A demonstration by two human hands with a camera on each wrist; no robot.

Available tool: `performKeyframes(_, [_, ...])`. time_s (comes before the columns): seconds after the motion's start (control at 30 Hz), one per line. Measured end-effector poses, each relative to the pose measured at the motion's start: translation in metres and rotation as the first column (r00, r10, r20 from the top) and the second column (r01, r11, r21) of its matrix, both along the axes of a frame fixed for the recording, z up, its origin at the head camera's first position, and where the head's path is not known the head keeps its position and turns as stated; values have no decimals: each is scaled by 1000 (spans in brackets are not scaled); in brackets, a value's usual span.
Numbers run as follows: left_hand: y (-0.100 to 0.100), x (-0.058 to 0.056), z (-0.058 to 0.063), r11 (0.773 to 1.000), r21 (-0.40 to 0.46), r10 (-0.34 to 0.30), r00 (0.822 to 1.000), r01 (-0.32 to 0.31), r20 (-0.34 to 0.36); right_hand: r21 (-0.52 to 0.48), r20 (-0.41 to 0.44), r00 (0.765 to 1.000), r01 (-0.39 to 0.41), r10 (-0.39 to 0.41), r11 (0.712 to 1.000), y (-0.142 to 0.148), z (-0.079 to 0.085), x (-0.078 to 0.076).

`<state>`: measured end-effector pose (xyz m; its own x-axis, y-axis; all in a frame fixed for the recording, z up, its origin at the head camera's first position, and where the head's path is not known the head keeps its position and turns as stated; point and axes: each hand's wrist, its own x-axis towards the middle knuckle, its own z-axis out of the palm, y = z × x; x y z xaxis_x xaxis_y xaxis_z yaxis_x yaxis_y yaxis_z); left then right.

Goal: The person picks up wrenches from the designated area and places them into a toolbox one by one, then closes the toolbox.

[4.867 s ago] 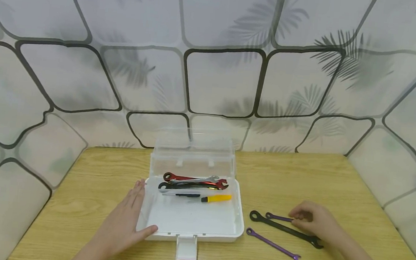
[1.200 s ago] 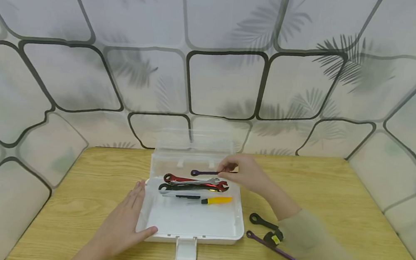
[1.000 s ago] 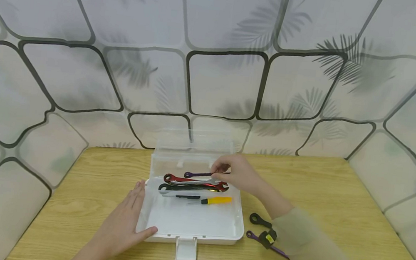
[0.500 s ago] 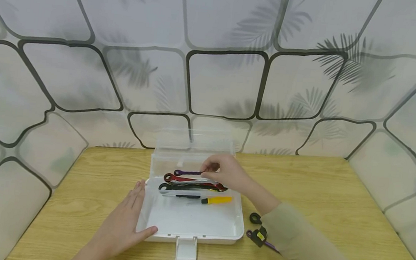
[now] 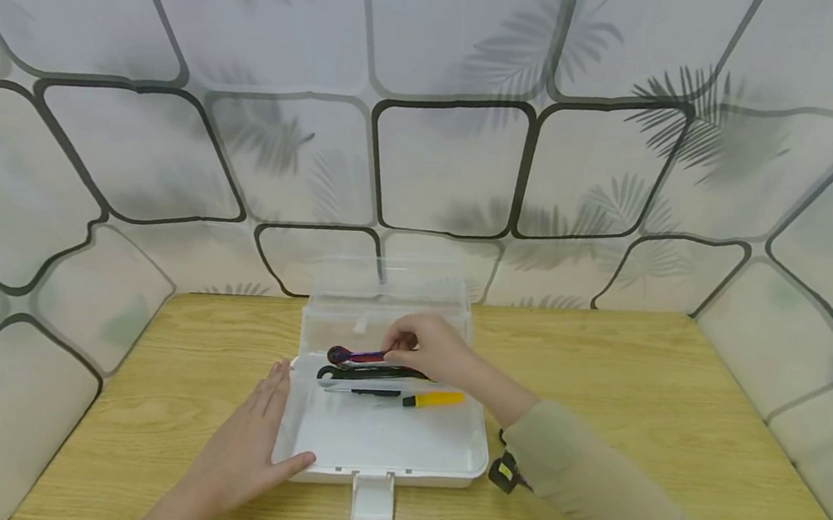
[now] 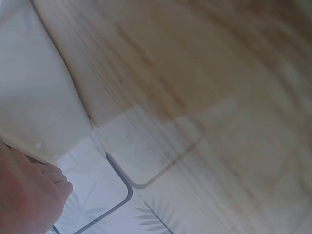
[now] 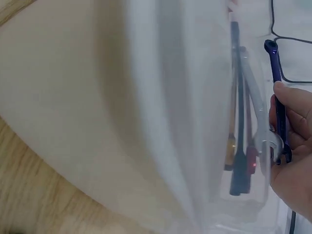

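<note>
Leaf prints and dark rounded outlines cover the backdrop (image 5: 444,166) behind a wood-grain worktop (image 5: 587,360), where a white box (image 5: 383,445) stands with its clear lid (image 5: 385,303) raised. What has just changed is the place of the purple wrench (image 7: 281,119): about 5 seconds ago it lay on the worktop to the right of the box, and now the right hand (image 5: 429,347) holds it over the back part, pinched between thumb and fingers. Since the last picture it has shifted left and lower, so its ring end overlaps the red wrench (image 5: 373,357) in the head view; whether the 2 touch, I cannot tell. A silver wrench (image 7: 257,92) and a black wrench (image 5: 368,374) lie close by, with a yellow-handled tool (image 5: 438,399) nearer the front. Meanwhile the left hand (image 5: 249,432) has stayed at the box's left side, fingers extended, gripping nothing. My judgement: the carry is nearly done, the release not yet made.
</note>
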<state>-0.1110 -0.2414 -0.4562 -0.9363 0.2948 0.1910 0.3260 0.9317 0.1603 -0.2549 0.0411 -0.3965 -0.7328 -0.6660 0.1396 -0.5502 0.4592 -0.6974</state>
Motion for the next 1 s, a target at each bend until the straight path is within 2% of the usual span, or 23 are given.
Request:
performKeyframes(0.2, [0, 0, 0, 1000, 0, 4, 1000, -4, 10, 15, 13, 1000, 21, -21, 1000, -4, -12, 0])
performKeyframes(0.43, [-1, 0, 0, 1000, 5, 6, 1000, -6, 17, -14, 37, 997, 62, -62, 998, -6, -15, 1])
performKeyframes(0.63, [-1, -1, 0, 1000, -1, 7, 1000, -7, 21, 0, -18, 994, 110, -110, 994, -8, -20, 0])
performKeyframes(0.8, [-1, 0, -1, 1000, 1, 7, 1000, -7, 22, 30, -69, 980, 190, -188, 981, -8, -20, 2])
performKeyframes(1.0, [-1, 0, 0, 1000, 2, -4, 1000, 4, 0, 22, -72, 973, 222, -220, 975, -7, -18, 5])
